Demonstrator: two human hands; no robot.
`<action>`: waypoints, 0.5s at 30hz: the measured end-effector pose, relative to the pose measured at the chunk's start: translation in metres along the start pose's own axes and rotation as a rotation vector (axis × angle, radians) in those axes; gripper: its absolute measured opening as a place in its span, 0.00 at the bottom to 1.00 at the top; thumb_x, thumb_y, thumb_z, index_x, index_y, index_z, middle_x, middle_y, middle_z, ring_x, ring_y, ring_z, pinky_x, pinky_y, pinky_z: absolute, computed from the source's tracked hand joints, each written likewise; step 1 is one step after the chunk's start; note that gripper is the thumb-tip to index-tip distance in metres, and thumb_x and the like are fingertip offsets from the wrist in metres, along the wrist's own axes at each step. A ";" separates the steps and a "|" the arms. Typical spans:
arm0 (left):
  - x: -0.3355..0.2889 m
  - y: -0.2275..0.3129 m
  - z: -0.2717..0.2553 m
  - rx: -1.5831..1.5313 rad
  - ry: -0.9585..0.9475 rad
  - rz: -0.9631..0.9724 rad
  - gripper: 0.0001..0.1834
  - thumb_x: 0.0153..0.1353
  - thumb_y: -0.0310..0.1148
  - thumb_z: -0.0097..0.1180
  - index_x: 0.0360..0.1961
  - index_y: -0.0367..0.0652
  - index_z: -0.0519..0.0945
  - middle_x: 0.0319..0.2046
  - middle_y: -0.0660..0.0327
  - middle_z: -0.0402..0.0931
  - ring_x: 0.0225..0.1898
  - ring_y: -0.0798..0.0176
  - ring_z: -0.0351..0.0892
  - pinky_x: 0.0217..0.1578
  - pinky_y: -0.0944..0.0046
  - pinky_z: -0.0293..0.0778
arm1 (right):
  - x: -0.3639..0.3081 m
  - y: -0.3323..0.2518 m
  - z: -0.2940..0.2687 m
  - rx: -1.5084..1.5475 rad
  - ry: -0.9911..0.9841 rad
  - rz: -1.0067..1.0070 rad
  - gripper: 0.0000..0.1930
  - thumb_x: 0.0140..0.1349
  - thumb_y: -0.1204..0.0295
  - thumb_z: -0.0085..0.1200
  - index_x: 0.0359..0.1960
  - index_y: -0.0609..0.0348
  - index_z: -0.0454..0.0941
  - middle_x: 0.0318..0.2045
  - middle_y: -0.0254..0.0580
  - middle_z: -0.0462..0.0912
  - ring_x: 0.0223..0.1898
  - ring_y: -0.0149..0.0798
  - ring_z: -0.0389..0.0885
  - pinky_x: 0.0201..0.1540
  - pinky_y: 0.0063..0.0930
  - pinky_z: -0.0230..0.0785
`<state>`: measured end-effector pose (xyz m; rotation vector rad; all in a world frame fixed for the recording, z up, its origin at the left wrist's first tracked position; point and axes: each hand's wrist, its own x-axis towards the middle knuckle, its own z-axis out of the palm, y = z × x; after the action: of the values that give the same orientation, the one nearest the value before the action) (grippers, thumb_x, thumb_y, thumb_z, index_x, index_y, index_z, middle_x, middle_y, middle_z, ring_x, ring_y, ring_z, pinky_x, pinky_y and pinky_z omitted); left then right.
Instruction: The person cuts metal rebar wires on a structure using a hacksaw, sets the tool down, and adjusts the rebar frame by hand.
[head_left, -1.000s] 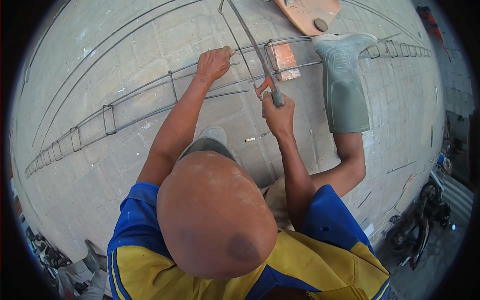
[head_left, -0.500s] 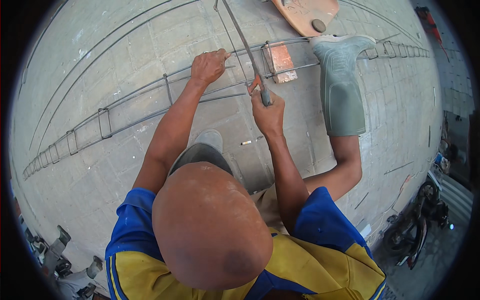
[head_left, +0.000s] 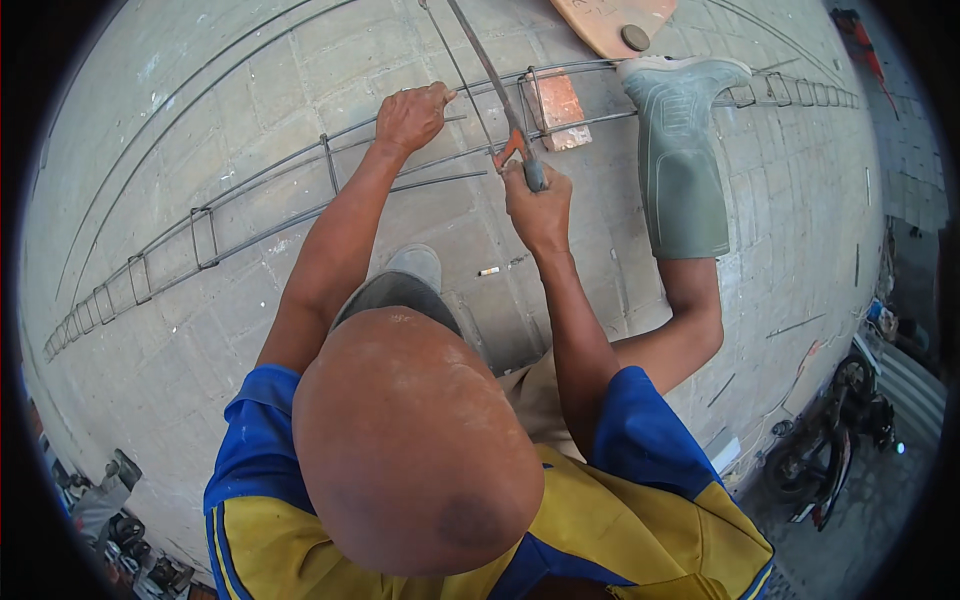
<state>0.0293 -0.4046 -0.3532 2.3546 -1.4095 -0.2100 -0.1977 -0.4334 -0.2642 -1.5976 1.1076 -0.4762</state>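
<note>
Paving (head_left: 180, 400) is spreading beneath everything. Nearest, the right hand (head_left: 540, 208) is clenching the handle of a hacksaw (head_left: 497, 85), now reaching slightly farther forward than a second ago, seemingly mid-stroke across the steel. Just beyond, the left hand (head_left: 411, 118) is clasping the rebar cage (head_left: 330, 162), whose lower bar is crossing a red brick (head_left: 562, 112).

The person wears a yellow jersey (head_left: 650, 525) with loose blue short sleeves (head_left: 650, 430), striped side trim, beige shorts (head_left: 540, 408) and a grey-green rubber boot (head_left: 683, 175) with a pale sole.
</note>
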 end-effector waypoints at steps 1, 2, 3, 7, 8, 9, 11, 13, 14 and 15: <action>0.000 -0.007 -0.003 0.010 0.017 -0.019 0.16 0.71 0.42 0.46 0.34 0.44 0.81 0.29 0.49 0.84 0.31 0.42 0.84 0.31 0.44 0.76 | -0.037 0.000 -0.017 0.003 -0.022 -0.017 0.11 0.63 0.71 0.56 0.31 0.69 0.81 0.15 0.32 0.69 0.20 0.24 0.63 0.24 0.29 0.60; -0.005 -0.006 -0.003 -0.029 0.056 0.022 0.15 0.70 0.42 0.47 0.34 0.44 0.81 0.30 0.50 0.84 0.31 0.42 0.84 0.31 0.44 0.76 | -0.083 0.001 -0.040 -0.064 0.002 0.027 0.08 0.64 0.74 0.53 0.36 0.66 0.83 0.14 0.29 0.68 0.20 0.21 0.64 0.24 0.24 0.61; -0.004 -0.004 -0.005 -0.065 0.102 0.068 0.15 0.70 0.41 0.47 0.34 0.44 0.81 0.31 0.51 0.84 0.31 0.42 0.84 0.31 0.44 0.76 | -0.115 0.002 -0.057 -0.127 0.030 0.063 0.10 0.64 0.77 0.51 0.40 0.64 0.85 0.14 0.26 0.67 0.20 0.18 0.65 0.25 0.19 0.62; -0.013 -0.006 -0.011 -0.031 0.129 0.032 0.15 0.69 0.41 0.48 0.33 0.44 0.80 0.31 0.52 0.85 0.30 0.43 0.84 0.30 0.44 0.76 | -0.107 0.013 -0.043 -0.140 0.036 -0.057 0.11 0.65 0.75 0.52 0.44 0.59 0.86 0.14 0.27 0.69 0.20 0.18 0.65 0.25 0.20 0.62; -0.012 -0.010 -0.004 -0.034 0.148 0.042 0.14 0.70 0.41 0.48 0.34 0.44 0.79 0.30 0.52 0.84 0.31 0.43 0.84 0.30 0.44 0.76 | -0.065 0.009 -0.017 -0.149 0.028 -0.038 0.11 0.65 0.74 0.53 0.44 0.60 0.86 0.14 0.30 0.72 0.20 0.18 0.65 0.24 0.22 0.63; -0.006 -0.004 0.004 -0.054 0.158 0.068 0.13 0.70 0.41 0.48 0.35 0.45 0.79 0.30 0.52 0.84 0.31 0.43 0.83 0.29 0.43 0.76 | -0.020 0.002 0.006 -0.081 0.087 -0.118 0.08 0.65 0.72 0.55 0.37 0.64 0.84 0.12 0.38 0.71 0.19 0.24 0.63 0.23 0.29 0.63; 0.011 0.017 0.012 -0.063 0.077 0.124 0.13 0.70 0.41 0.47 0.36 0.45 0.78 0.30 0.52 0.84 0.31 0.43 0.83 0.29 0.43 0.76 | 0.053 0.004 0.021 -0.145 0.147 -0.234 0.15 0.64 0.69 0.57 0.24 0.69 0.75 0.15 0.53 0.66 0.19 0.35 0.59 0.24 0.37 0.61; 0.011 0.010 0.006 -0.043 0.012 0.105 0.13 0.70 0.41 0.47 0.36 0.45 0.78 0.29 0.52 0.84 0.30 0.43 0.83 0.29 0.43 0.76 | 0.047 0.007 0.021 -0.126 0.120 -0.211 0.15 0.64 0.69 0.57 0.24 0.69 0.74 0.14 0.49 0.66 0.19 0.33 0.59 0.24 0.36 0.60; 0.005 0.005 0.002 -0.005 -0.016 0.058 0.13 0.70 0.41 0.47 0.35 0.45 0.79 0.30 0.52 0.84 0.31 0.43 0.84 0.30 0.44 0.76 | 0.036 0.005 0.023 -0.110 0.095 -0.181 0.14 0.64 0.70 0.57 0.24 0.69 0.74 0.14 0.45 0.66 0.19 0.32 0.59 0.24 0.35 0.59; -0.001 0.001 0.001 0.030 -0.048 0.013 0.13 0.70 0.40 0.47 0.35 0.45 0.79 0.31 0.52 0.85 0.32 0.43 0.84 0.31 0.45 0.76 | 0.001 0.009 0.006 0.001 0.025 -0.032 0.14 0.64 0.72 0.55 0.22 0.68 0.73 0.14 0.34 0.65 0.20 0.26 0.60 0.23 0.31 0.58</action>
<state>0.0280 -0.4040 -0.3538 2.3780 -1.4596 -0.2446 -0.1964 -0.4307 -0.2749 -1.6140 1.1019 -0.5194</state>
